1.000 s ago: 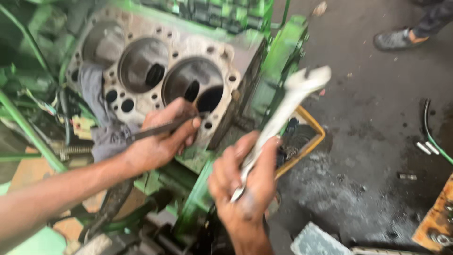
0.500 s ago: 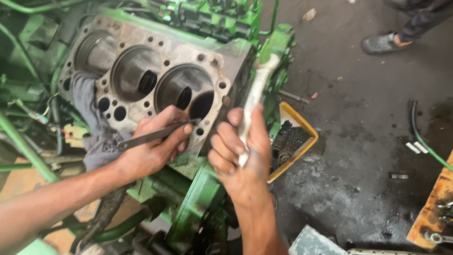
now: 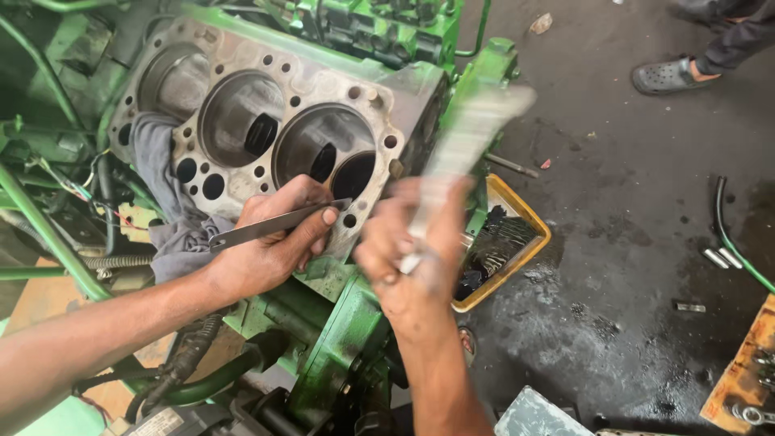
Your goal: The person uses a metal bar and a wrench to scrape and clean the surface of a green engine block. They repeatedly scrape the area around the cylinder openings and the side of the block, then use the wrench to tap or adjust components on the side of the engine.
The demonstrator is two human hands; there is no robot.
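A green engine block (image 3: 363, 315) lies tilted, its grey top face (image 3: 266, 77) showing three round cylinder bores. My left hand (image 3: 270, 246) presses a thin flat metal blade (image 3: 278, 224) against the face's lower edge, near the rightmost bore (image 3: 327, 149). My right hand (image 3: 412, 250) grips a large silver wrench (image 3: 468, 141) by its lower end, raised just right of the blade; hand and wrench are blurred by motion.
A grey rag (image 3: 165, 202) hangs over the block's left side. A yellow tray of dark oily parts (image 3: 504, 242) sits on the wet, oily floor to the right. Another person's sandalled foot (image 3: 670, 74) stands top right. Green pipes (image 3: 40, 218) and wires crowd the left.
My right hand has swung the wrench in from the right toward the block and blade. The left hand keeps the blade on the block face.
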